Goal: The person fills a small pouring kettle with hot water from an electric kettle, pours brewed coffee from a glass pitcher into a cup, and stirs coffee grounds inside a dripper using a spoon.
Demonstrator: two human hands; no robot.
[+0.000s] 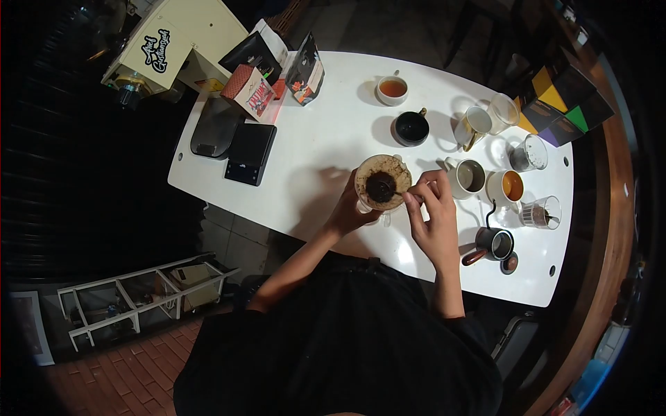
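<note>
A coffee dripper [361, 202] lined with a paper filter [373, 166] is held by my left hand [348, 213], its fingers wrapped round the left side. Dark wet coffee grounds [381, 186] lie at the bottom of the filter, with specks up its wall. From the right, my right hand [433, 211] pinches the thin handle of what looks like a small spoon [397, 193], whose tip reaches into the grounds. Part of a clear glass handle [386, 220] shows beneath the dripper; the vessel it belongs to is mostly hidden.
A black cup [411, 129] and a cup of amber liquid [393, 90] stand beyond the dripper. Several mugs and glasses crowd the right, with a gooseneck kettle [494, 244] near the front edge. Left are a black scale [250, 154], coffee bags [305, 69] and a cream grinder [177, 45].
</note>
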